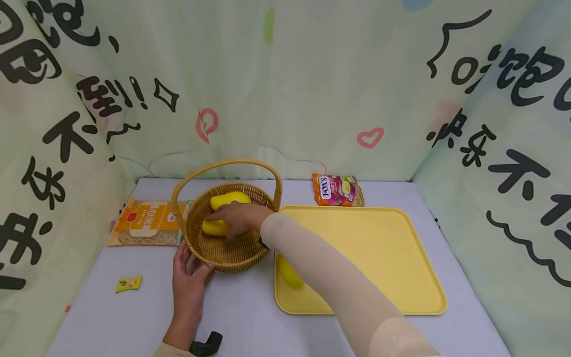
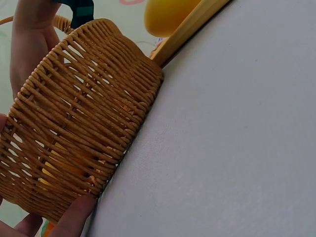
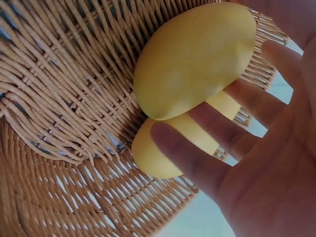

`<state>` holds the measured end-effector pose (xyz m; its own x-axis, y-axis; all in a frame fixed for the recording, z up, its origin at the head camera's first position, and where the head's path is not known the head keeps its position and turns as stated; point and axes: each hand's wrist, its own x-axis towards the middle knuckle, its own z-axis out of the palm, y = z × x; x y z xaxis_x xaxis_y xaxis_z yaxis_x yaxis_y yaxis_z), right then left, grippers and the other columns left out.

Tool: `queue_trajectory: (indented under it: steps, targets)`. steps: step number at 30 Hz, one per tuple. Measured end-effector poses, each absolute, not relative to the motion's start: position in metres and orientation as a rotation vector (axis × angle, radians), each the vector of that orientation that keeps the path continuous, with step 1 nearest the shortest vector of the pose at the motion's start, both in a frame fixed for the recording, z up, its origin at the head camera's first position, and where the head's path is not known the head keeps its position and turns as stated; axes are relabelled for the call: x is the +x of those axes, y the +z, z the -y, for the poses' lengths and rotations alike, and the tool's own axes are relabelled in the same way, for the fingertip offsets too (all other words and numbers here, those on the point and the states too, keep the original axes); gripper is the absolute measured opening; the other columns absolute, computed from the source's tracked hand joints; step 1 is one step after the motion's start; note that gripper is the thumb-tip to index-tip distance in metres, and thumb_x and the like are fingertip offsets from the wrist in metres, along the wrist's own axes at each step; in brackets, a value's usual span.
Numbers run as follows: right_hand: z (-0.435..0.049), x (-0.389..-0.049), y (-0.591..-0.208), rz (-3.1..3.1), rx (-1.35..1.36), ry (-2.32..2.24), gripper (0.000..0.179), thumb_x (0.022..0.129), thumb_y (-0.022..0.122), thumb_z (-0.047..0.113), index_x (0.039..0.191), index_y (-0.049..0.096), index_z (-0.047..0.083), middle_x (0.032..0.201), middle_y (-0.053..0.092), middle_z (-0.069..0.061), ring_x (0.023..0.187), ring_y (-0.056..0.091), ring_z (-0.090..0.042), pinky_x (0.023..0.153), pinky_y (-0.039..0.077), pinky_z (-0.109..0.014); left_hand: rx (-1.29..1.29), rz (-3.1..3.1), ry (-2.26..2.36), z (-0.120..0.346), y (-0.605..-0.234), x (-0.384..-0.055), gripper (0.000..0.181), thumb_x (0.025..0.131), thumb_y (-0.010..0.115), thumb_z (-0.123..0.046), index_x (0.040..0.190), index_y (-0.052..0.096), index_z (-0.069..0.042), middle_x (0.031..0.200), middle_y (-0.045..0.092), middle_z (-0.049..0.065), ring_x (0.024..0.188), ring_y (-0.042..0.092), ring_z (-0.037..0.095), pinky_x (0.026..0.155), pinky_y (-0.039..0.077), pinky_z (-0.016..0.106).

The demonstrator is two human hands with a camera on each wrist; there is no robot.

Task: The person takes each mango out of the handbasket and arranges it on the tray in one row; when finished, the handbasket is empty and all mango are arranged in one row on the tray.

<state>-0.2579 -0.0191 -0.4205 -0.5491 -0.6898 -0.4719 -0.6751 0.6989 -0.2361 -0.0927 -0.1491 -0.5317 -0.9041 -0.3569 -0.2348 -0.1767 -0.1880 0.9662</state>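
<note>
A round wicker basket [image 1: 234, 260] with a tall handle holds two smooth yellow mangoes [image 3: 195, 61], lying side by side against its wall. My right hand [image 1: 241, 218] reaches down inside it. In the right wrist view its spread, mostly straight fingers [image 3: 190, 158] lie against the mangoes without curling round them. My left hand [image 1: 189, 285] grips the basket's near left side, thumb at the rim and fingers against the weave. Another yellow mango [image 1: 289, 272] rests on the left part of the yellow tray [image 1: 366, 258], partly covered by my right sleeve.
An orange and clear bag of grain [image 1: 147, 223] lies left of the basket. Nearer on that side is a small yellow packet [image 1: 129, 284]. A FOX'S candy bag [image 1: 337, 190] sits behind the tray. Printed curtains [image 1: 285, 99] enclose the table's back and sides.
</note>
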Motion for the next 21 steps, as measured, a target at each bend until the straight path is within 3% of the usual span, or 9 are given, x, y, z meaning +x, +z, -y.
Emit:
queue_trajectory:
  steps: [4, 11, 21]
  targets:
    - [0.0208, -0.2564, -0.4198, -2.385, -1.013, 0.026, 0.080, 0.096, 0.077, 0.032, 0.163, 0.035, 0.046, 0.172, 0.036, -0.001, 0.155, 0.037, -0.030, 0.121, 0.045, -0.043, 0.631, 1.922, -2.240, 0.1493, -0.5307, -0.0929, 0.095, 0.098, 0.067, -0.001, 0.167, 0.019, -0.043, 0.176, 0.023, -0.002, 0.156, 0.035, 0.026, 0.090, 0.056, 0.009]
    - [0.0192, -0.2555, -0.4180, -2.363, -1.027, 0.025, 0.064, 0.097, 0.076, 0.023, 0.154, 0.050, 0.037, 0.151, 0.055, -0.003, 0.125, 0.054, -0.016, 0.111, 0.051, -0.038, 0.632, 1.919, -2.241, 0.1488, -0.5290, -0.0926, 0.095, 0.098, 0.067, 0.000, 0.167, 0.018, -0.042, 0.176, 0.024, -0.002, 0.156, 0.036, 0.026, 0.091, 0.056, 0.009]
    - [0.0155, -0.2552, -0.4261, -2.309, -0.931, 0.065, 0.080, 0.095, 0.080, 0.024, 0.159, 0.040, 0.048, 0.150, 0.055, -0.002, 0.117, 0.053, -0.016, 0.098, 0.054, -0.037, 0.630, 1.935, -2.230, 0.1480, -0.5285, -0.0919, 0.095, 0.098, 0.067, -0.001, 0.168, 0.018, -0.042, 0.176, 0.024, -0.001, 0.155, 0.036, 0.027, 0.090, 0.056, 0.009]
